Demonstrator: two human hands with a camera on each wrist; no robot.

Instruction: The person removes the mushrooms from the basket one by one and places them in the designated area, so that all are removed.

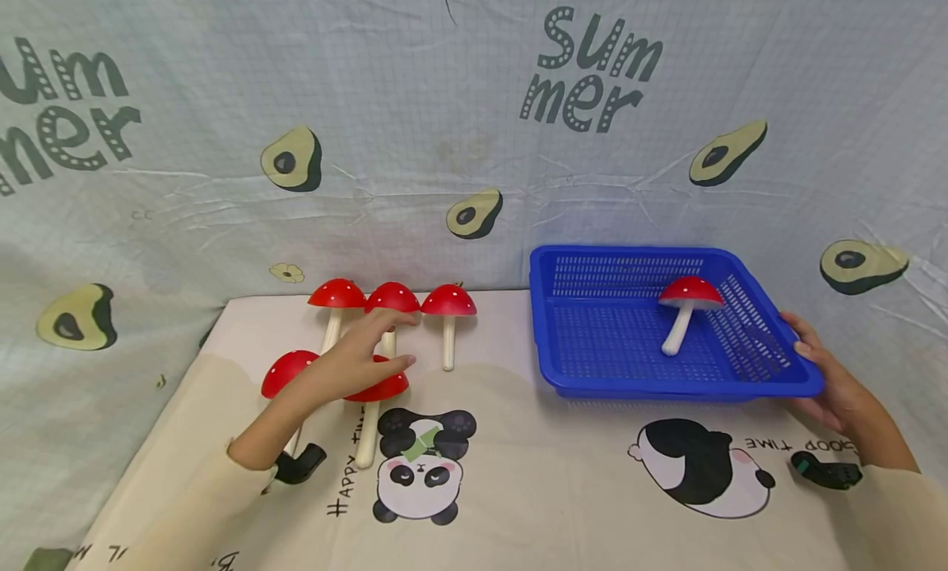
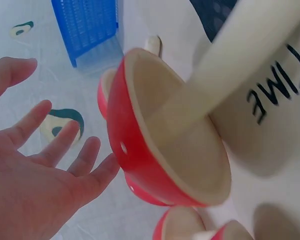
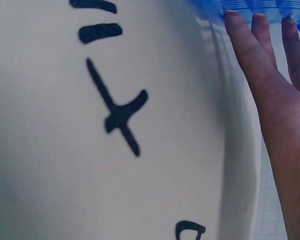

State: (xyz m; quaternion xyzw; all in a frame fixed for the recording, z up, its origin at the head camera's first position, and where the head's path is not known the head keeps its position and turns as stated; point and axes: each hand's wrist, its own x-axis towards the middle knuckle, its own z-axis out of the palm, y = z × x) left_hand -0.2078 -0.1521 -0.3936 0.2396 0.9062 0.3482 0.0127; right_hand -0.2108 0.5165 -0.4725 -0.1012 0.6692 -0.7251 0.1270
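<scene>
Several toy mushrooms with red, white-dotted caps and cream stems lie at the left of the table. My left hand (image 1: 355,361) is over them with its fingers spread, holding nothing. It partly covers the near mushroom (image 1: 378,387) and the back middle mushroom (image 1: 392,295). In the left wrist view, a large red cap (image 2: 140,145) lies beside the little finger; whether they touch I cannot tell. My right hand (image 1: 837,390) is at the right side of a blue plastic basket (image 1: 592,387), its straight fingers (image 3: 255,50) touching it. One mushroom (image 1: 690,293) lies inside the basket.
Another mushroom (image 1: 448,301) lies at the right of the back row, and one (image 1: 285,373) at the left near the forearm. The pale tablecloth (image 1: 533,489) has panda prints. A patterned cloth curtain (image 1: 415,102) hangs behind the table.
</scene>
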